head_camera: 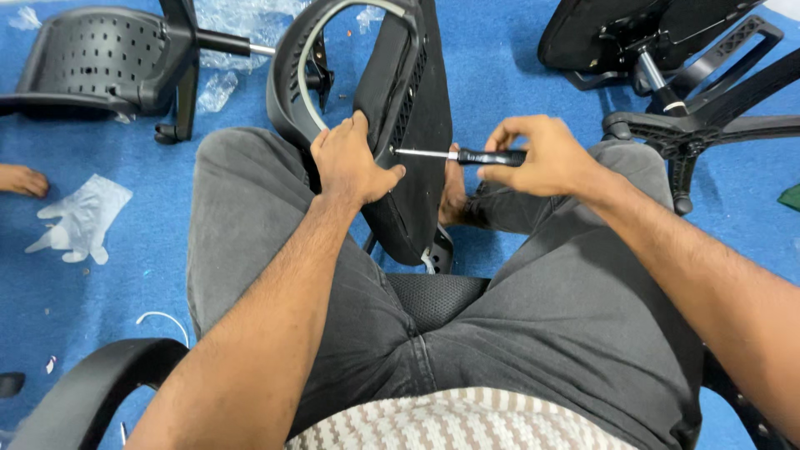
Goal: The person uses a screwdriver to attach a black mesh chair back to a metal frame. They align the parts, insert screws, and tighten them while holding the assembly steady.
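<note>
- Presently, black moulded-plastic chair backrest [412, 125]: stiff, likely light; left hand [350, 162] clasps its edge, fingers curled.
- Slim black-handled screwdriver [467, 155]: rigid; right hand [537, 154] pinches the handle.

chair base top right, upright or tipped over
Tipped over: the chair base lies on the blue floor, its gas column pointing sideways toward the seat.

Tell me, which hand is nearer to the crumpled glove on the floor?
Left. The left hand grips the chair back, closer to the glove lying far off at its left. The right hand holds the screwdriver, farther away.
</note>
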